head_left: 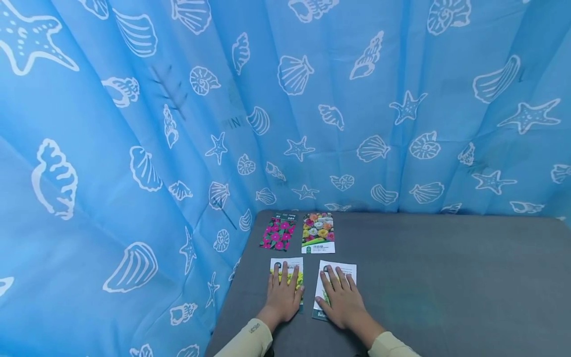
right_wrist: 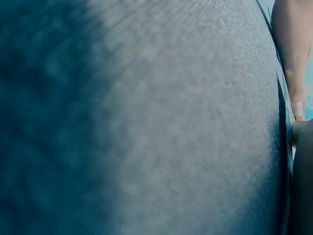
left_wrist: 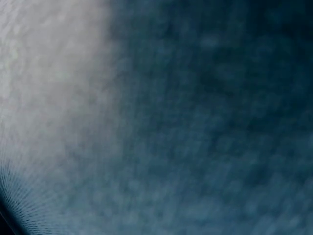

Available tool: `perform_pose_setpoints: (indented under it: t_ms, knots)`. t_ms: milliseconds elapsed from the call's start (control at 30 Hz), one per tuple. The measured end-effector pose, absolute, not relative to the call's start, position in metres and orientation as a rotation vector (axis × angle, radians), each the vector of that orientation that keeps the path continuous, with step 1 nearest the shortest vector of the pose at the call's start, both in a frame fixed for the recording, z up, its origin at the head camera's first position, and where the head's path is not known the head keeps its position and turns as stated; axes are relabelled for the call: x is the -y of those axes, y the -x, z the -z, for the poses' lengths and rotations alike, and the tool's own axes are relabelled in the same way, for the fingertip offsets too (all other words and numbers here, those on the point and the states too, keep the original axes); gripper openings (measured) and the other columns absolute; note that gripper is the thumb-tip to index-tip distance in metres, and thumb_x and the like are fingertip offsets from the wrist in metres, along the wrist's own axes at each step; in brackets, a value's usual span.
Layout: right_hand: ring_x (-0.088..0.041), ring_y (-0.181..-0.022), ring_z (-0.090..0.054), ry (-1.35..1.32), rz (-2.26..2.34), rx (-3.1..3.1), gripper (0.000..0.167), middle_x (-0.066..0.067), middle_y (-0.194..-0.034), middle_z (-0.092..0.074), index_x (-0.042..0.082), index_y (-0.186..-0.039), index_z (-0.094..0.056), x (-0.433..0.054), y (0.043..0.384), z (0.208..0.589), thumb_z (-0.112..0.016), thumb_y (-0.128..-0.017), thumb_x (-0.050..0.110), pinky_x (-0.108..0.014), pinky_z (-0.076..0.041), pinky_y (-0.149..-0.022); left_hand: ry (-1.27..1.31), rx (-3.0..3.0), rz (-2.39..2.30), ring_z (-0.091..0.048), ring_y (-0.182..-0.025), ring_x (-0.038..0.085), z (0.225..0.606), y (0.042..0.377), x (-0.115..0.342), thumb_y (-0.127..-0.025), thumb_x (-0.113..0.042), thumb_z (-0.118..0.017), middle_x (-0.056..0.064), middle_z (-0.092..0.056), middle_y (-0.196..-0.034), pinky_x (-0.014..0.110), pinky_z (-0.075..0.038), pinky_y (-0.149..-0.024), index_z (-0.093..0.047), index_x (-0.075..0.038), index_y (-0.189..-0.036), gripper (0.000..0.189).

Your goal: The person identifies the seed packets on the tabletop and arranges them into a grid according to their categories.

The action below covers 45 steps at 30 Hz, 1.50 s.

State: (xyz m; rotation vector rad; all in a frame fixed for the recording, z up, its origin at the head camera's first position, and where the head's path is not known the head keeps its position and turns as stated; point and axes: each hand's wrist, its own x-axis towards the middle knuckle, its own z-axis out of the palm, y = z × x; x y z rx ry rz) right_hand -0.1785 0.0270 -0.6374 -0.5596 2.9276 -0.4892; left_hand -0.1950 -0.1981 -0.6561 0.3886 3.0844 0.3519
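My left hand (head_left: 284,295) lies flat with straight, spread fingers on a seed packet (head_left: 300,278) that has a white top and yellow flowers. To its right, my right hand (head_left: 344,301) rests the same way on a white seed packet (head_left: 318,291) with green leaves and a dark bottom band. Palms and fingers hide much of both packets. Beyond them lie two uncovered packets: one with magenta flowers (head_left: 278,234), slightly turned, and one with mixed-colour blooms (head_left: 318,232). In the right wrist view, fingers (right_wrist: 293,63) show at the right edge.
A dark grey cloth-covered table (head_left: 446,277) stretches off to the right. Blue curtains (head_left: 339,148) with white shell and starfish prints hang along its back and left edges. Blurred cloth (left_wrist: 205,122) fills the left wrist view.
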Motion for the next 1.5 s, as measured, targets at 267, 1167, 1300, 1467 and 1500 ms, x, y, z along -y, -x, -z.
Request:
perform_pose_setpoints:
  t_ms: [267, 1167, 1300, 1467, 1500]
  knots:
    - [-0.039, -0.165, -0.019, 0.547, 0.482, -2.927, 0.078, -0.012, -0.177, -0.025, 0.013, -0.167, -0.034, -0.030, 0.178, 0.638, -0.042, -0.108, 0.063, -0.064, -0.018, -0.130, -0.371, -3.069, -0.319, -0.010, -0.162, 0.053, 0.656, 0.195, 0.198, -0.113, -0.053, -0.036, 0.022, -0.017, -0.177, 0.073, -0.017, -0.127, -0.028, -0.020, -0.170, 0.067]
    - [-0.040, -0.164, -0.021, 0.522, 0.494, -2.938, 0.077, -0.013, -0.176, -0.027, 0.012, -0.166, -0.037, -0.036, 0.175, 0.638, -0.044, -0.108, 0.062, -0.065, -0.018, -0.130, -0.393, -3.066, -0.347, -0.012, -0.162, 0.054, 0.652, 0.190, 0.192, -0.114, -0.052, -0.035, 0.023, -0.018, -0.176, 0.072, -0.017, -0.127, -0.028, -0.018, -0.170, 0.066]
    - [-0.040, -0.164, -0.021, 0.511, 0.486, -2.937, 0.077, -0.013, -0.176, -0.027, 0.012, -0.166, -0.037, -0.037, 0.175, 0.638, -0.044, -0.108, 0.062, -0.066, -0.018, -0.130, -0.395, -3.065, -0.335, -0.012, -0.162, 0.053, 0.653, 0.191, 0.192, -0.114, -0.052, -0.036, 0.023, -0.018, -0.177, 0.072, -0.017, -0.127, -0.029, -0.018, -0.170, 0.066]
    - [-0.040, -0.164, -0.021, 0.508, 0.483, -2.938, 0.078, -0.013, -0.176, -0.027, 0.013, -0.167, -0.036, -0.037, 0.174, 0.637, -0.044, -0.108, 0.063, -0.066, -0.018, -0.130, -0.360, -3.054, -0.304, -0.008, -0.164, 0.050, 0.655, 0.192, 0.193, -0.113, -0.054, -0.035, 0.020, -0.014, -0.178, 0.070, -0.015, -0.129, -0.026, -0.021, -0.171, 0.067]
    - [-0.040, -0.164, -0.021, 0.507, 0.485, -2.938, 0.078, -0.013, -0.176, -0.027, 0.013, -0.166, -0.037, -0.038, 0.174, 0.636, -0.044, -0.108, 0.063, -0.066, -0.018, -0.130, -0.354, -3.049, -0.300, -0.007, -0.164, 0.050, 0.654, 0.192, 0.192, -0.113, -0.054, -0.035, 0.020, -0.014, -0.178, 0.070, -0.015, -0.129, -0.025, -0.021, -0.171, 0.067]
